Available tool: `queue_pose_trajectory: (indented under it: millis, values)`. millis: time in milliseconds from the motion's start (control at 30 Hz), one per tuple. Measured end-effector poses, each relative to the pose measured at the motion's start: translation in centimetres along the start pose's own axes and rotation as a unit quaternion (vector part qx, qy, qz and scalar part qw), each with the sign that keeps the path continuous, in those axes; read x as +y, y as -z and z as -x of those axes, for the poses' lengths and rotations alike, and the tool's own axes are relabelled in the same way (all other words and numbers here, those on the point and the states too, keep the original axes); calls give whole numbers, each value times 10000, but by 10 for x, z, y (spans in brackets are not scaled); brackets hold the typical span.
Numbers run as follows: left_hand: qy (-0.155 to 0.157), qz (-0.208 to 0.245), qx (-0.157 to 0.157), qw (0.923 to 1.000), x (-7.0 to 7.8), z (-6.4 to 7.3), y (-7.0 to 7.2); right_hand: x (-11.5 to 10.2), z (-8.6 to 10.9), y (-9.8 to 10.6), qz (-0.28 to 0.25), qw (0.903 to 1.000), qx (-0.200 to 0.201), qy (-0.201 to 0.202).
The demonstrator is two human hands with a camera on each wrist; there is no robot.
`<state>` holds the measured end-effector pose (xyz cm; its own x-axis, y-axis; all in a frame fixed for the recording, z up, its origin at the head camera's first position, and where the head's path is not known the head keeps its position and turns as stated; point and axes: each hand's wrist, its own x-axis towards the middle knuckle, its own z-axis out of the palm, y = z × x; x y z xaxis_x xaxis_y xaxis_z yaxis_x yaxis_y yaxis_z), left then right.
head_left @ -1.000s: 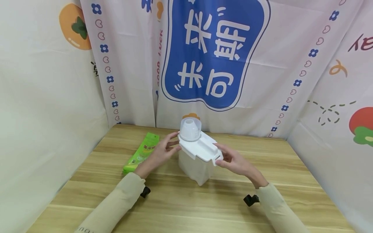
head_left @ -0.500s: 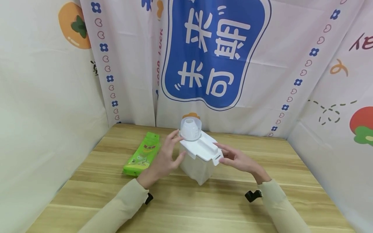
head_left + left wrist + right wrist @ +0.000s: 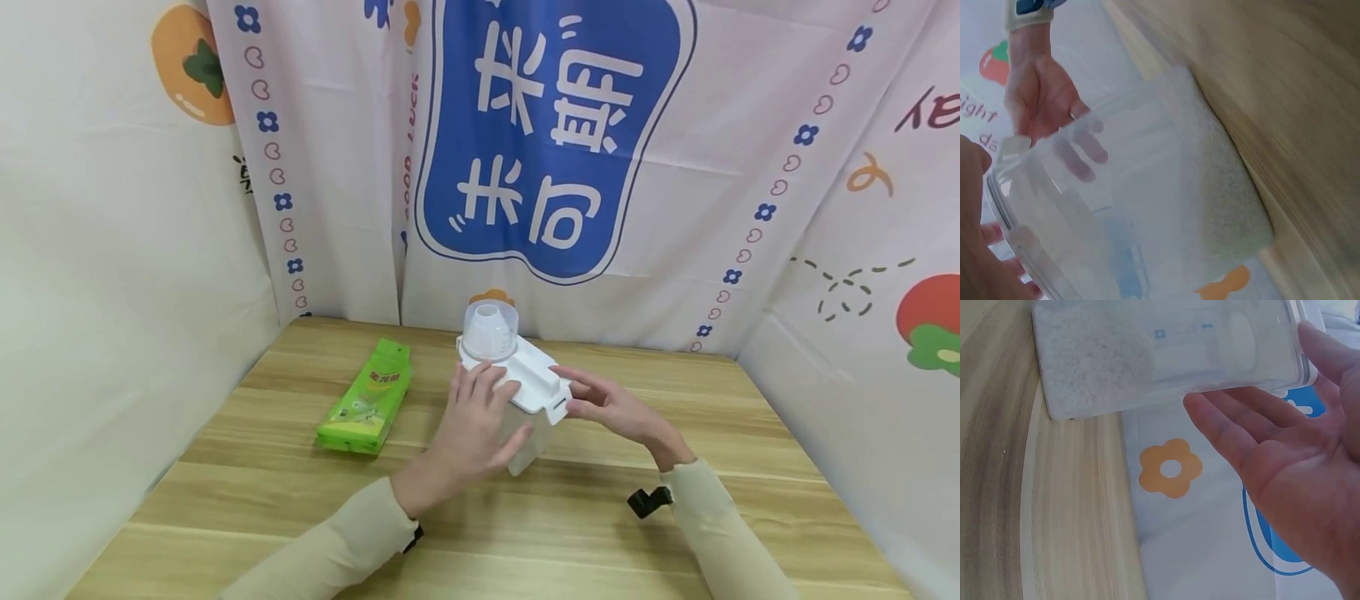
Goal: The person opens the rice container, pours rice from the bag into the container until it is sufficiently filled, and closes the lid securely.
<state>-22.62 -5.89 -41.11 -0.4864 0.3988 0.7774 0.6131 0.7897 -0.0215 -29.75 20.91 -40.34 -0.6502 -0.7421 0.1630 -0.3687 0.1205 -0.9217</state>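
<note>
A clear storage container (image 3: 528,454) with a white lid (image 3: 534,379) stands on the table, a clear measuring cup (image 3: 489,332) upside down on top. Pale grain (image 3: 1094,369) fills its lower part. My left hand (image 3: 468,433) is at the lid's near long edge, fingers spread over the rim and thumb lower, apart from the other fingers. At the latch end, my right hand (image 3: 622,414) holds the lid's corner, thumb by the white latch (image 3: 558,404). Its other fingers lie along the far side, seen through the wall in the left wrist view.
A green printed bag (image 3: 367,400) lies on the wooden table (image 3: 570,533) left of the container. Printed cloth (image 3: 337,167) hangs behind and on both sides. A small black device sits under each wrist.
My left hand has left the lid's cup end and moved right and nearer along its edge. My right hand stays by the latch, its thumb slightly shifted. The container stands still.
</note>
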Motion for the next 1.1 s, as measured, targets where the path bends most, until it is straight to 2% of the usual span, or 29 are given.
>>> queue_pose_trajectory:
  millis: [100, 333, 467, 733, 933, 1100]
  values:
    - [-70, -288, -86, 9995, 8, -1, -2, 2, -1, -1, -61, 10000, -18, 32]
    - [-195, -447, 27, 9988, 17, -10, -10, 2, -2, -1, -89, 9999, -17, 146]
    - [-76, -542, 33, 9985, 19, -14, -15, 3, -2, 0, -75, 9999, 21, 63]
    - [363, -418, -278, 9981, 20, -18, -23, 5, -4, 1, 61, 9997, 199, -125]
    - [242, -313, -47, 9992, 16, -17, -26, 5, -5, 1, -60, 9997, 254, -36]
    - [27, -30, 139, 9999, 11, -16, -26, 3, -6, -1, -255, 9991, 114, 313]
